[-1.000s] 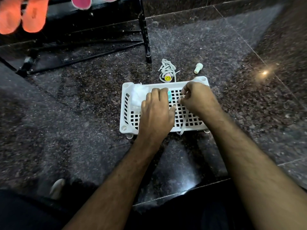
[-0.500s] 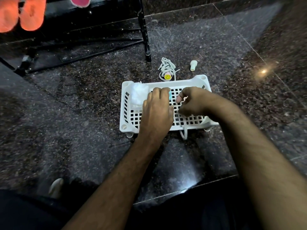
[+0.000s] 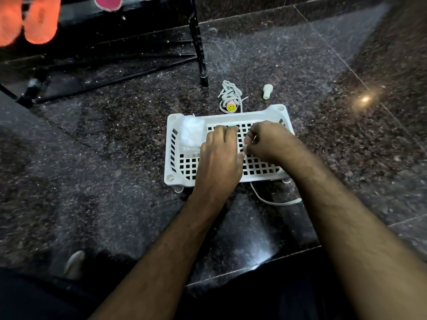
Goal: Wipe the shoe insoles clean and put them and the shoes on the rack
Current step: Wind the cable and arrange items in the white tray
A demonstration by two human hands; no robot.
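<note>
A white perforated plastic tray (image 3: 254,114) sits on the dark granite floor. My left hand (image 3: 219,158) lies palm down on its grid, fingers flat, with a bit of something teal showing at the fingertips. My right hand (image 3: 270,142) pinches a white shoelace (image 3: 277,202) over the tray; the lace trails out past the tray's front edge and curves right along the floor. Two orange insoles (image 3: 39,21) and a pink insole (image 3: 108,2) hang at the top left on a black metal rack (image 3: 198,42).
A crumpled white wipe (image 3: 191,132) lies in the tray's left end. Behind the tray are a bundled white lace with a smiley charm (image 3: 230,95) and a small white cap (image 3: 267,91). A pale object (image 3: 74,264) shows at the bottom left.
My right hand has shifted slightly back over the tray, and more of the white lace now trails out on the floor to the right. My left hand stayed on the tray.
</note>
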